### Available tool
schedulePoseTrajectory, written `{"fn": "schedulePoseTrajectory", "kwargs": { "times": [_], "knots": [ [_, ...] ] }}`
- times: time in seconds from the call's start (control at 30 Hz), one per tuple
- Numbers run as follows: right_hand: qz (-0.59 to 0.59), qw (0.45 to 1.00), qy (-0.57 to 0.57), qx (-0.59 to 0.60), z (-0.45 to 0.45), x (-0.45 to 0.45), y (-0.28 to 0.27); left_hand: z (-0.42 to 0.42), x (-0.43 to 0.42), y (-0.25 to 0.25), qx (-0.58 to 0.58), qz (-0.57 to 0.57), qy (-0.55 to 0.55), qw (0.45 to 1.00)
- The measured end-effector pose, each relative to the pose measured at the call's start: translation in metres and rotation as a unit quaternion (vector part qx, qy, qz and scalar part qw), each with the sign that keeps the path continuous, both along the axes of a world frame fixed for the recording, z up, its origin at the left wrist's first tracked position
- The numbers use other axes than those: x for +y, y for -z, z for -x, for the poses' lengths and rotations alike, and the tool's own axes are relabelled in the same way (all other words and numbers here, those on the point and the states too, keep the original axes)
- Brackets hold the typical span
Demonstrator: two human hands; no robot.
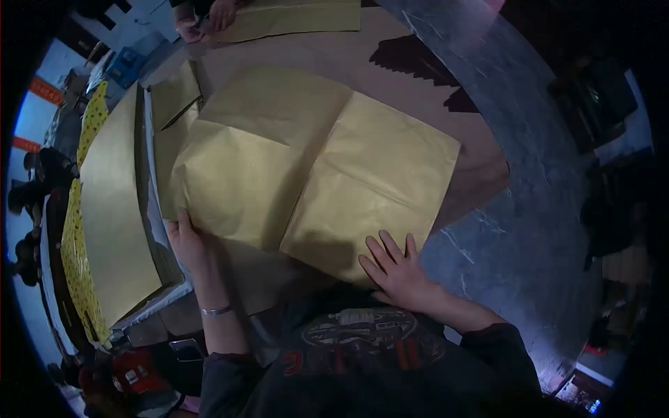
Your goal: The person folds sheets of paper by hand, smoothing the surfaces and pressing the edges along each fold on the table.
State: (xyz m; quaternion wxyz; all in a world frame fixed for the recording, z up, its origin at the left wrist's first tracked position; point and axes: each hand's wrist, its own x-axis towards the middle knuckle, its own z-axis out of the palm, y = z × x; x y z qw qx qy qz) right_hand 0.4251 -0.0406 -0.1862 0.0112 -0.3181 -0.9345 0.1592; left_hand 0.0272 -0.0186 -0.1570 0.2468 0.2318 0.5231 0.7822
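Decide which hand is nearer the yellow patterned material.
Left: the left hand is right of the patterned material, beyond a long gold sheet; the right hand lies much farther right.

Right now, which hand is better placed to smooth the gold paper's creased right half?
Probably the right hand: it lies on that half, fingers spread, while the left hand is at the other side of the paper.

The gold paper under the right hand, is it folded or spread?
Spread: the gold paper shows wide panels on both sides of its long crease, and the right hand rests on one.
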Motion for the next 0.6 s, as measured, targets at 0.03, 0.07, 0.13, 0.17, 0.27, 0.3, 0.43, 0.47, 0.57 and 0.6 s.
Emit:
{"fn": "schedulePoseTrajectory", "kwargs": {
  "times": [0.03, 0.07, 0.13, 0.17, 0.27, 0.3, 0.43, 0.47, 0.57, 0.6],
  "knots": [
    [-0.006, 1.000, 0.004, -0.005, 0.001, -0.001, 0.002, 0.009, -0.005, 0.010, -0.021, 0.011, 0.012, 1.000],
    [-0.010, 1.000, 0.007, -0.009, 0.001, 0.000, 0.002, 0.015, -0.009, 0.020, -0.043, 0.024, 0.023, 0.999],
    [-0.004, 1.000, 0.008, -0.010, 0.008, -0.002, 0.003, 0.032, -0.014, 0.037, -0.045, 0.047, 0.015, 0.998],
    [-0.049, 0.999, 0.005, 0.007, 0.011, -0.004, 0.009, 0.035, -0.014, 0.036, -0.057, 0.078, 0.012, 0.995],
    [-0.064, 0.998, -0.013, 0.017, 0.010, -0.008, 0.012, 0.035, -0.009, 0.039, -0.125, 0.098, 0.013, 0.987],
    [-0.064, 0.997, -0.012, 0.038, 0.007, -0.007, 0.012, 0.037, -0.010, 0.040, -0.095, 0.085, 0.038, 0.991],
    [-0.096, 0.994, 0.025, 0.037, -0.010, 0.010, -0.012, 0.049, -0.016, 0.052, -0.102, 0.074, 0.058, 0.990],
    [-0.115, 0.992, 0.043, 0.011, -0.015, 0.017, -0.023, 0.053, -0.020, 0.056, -0.093, 0.089, 0.067, 0.989],
    [-0.152, 0.983, 0.099, -0.006, -0.030, 0.036, -0.043, 0.034, -0.026, 0.043, -0.094, 0.119, 0.053, 0.987],
    [-0.166, 0.978, 0.126, -0.025, -0.038, 0.041, -0.044, 0.030, -0.032, 0.044, -0.070, 0.129, 0.060, 0.987]
  ]
}}
